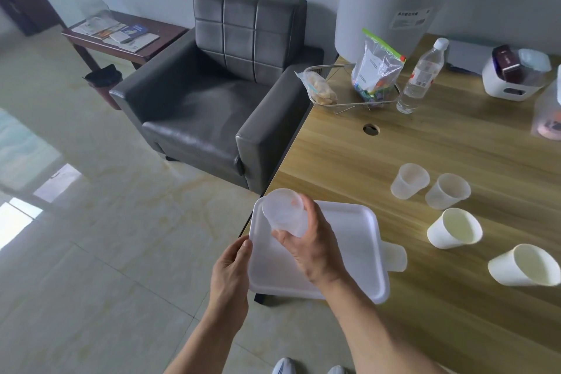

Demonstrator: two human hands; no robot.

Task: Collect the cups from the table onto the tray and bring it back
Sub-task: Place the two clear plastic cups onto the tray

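A white rectangular tray (358, 240) lies on the near left corner of the wooden table (440, 146), partly overhanging its edge. My left hand (232, 267) grips the tray's left rim. My right hand (309, 243) holds a translucent plastic cup (282, 212) tilted over the tray's far left corner. Two more translucent cups (409, 181) (447, 191) stand on the table to the right. Two white paper cups (455, 229) (525, 266) stand nearer the front right. Another translucent cup (394, 256) lies on its side against the tray's right edge.
A dark leather armchair (218, 91) stands against the table's left edge. At the table's far end are a wire basket (328, 70) with snack bags, a water bottle (422, 76), a big white bin (391, 0) and a small white container (510, 79). The tiled floor lies to the left.
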